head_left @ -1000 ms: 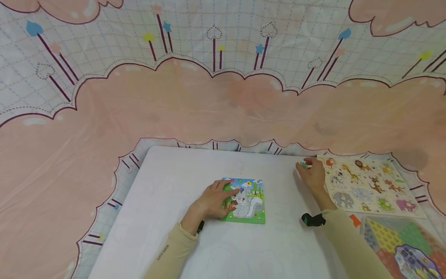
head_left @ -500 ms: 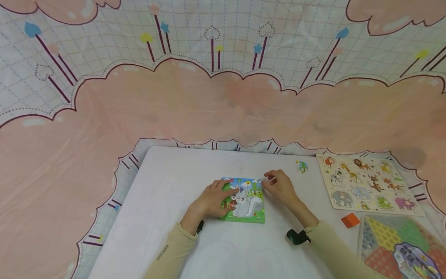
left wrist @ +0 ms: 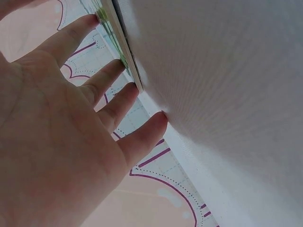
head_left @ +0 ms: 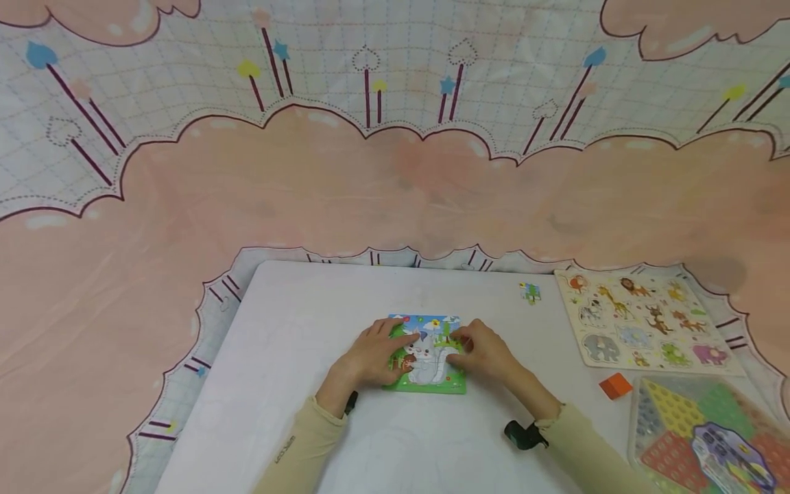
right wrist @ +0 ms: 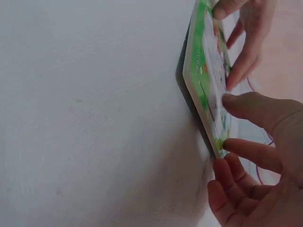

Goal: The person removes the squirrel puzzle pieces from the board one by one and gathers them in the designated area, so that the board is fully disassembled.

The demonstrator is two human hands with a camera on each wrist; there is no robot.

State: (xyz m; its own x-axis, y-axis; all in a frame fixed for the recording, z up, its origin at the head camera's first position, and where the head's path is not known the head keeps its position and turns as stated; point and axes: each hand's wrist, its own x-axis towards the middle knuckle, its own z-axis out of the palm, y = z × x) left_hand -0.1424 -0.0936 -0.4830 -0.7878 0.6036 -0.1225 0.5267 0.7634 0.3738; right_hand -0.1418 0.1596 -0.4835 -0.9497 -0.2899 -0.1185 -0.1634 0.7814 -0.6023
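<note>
A square jigsaw puzzle [head_left: 426,381] with a white squirrel on green and blue lies flat on the white table. Spread across its left side, my left hand [head_left: 370,353] rests on the picture with thumb and fingers extended. The left wrist view shows those fingertips along the board's edge. My right hand [head_left: 487,351] is at the puzzle's right side. In the right wrist view its thumb [right wrist: 251,108] and index finger touch the picture, while the other fingers bend loosely beside the board's edge. Beyond it lies a small tree-patterned puzzle piece [head_left: 530,293].
At the right back is a wooden animal puzzle board [head_left: 644,326]. An orange-red block [head_left: 615,386] sits in front of it, beside a clear box [head_left: 636,425] of coloured parts. A patterned curtain [head_left: 370,199] hangs behind the table [head_left: 308,295].
My right hand has left the small puzzle piece at the back right and come left and nearer to the squirrel puzzle's right side. My left hand stays on the puzzle.
</note>
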